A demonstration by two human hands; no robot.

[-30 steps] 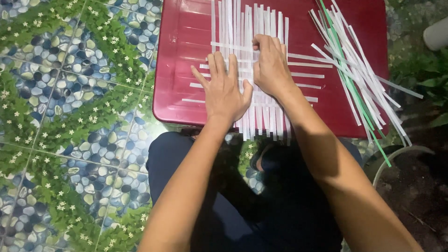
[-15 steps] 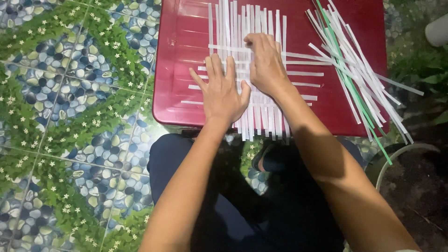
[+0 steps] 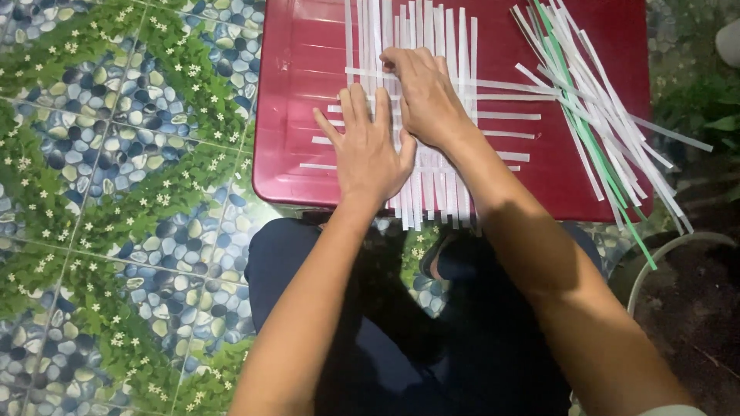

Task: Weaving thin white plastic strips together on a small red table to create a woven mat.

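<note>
Both hands lie flat and open, gripping nothing: the left hand [image 3: 368, 146] presses its palm on the woven strips [image 3: 432, 115], and the right hand [image 3: 425, 96] rests beside it, its fingers curled over an upper cross strip. The weave sits mid-table on the red table [image 3: 293, 100], its near ends overhanging the front edge. No container shows. Since a second ago the right hand has shifted slightly up the weave; the left has stayed. Loose strips [image 3: 593, 108] lie piled at the right, some poking past the edge. Bare red surface remains on the left, beside the tiled floor [image 3: 116, 192].
</note>
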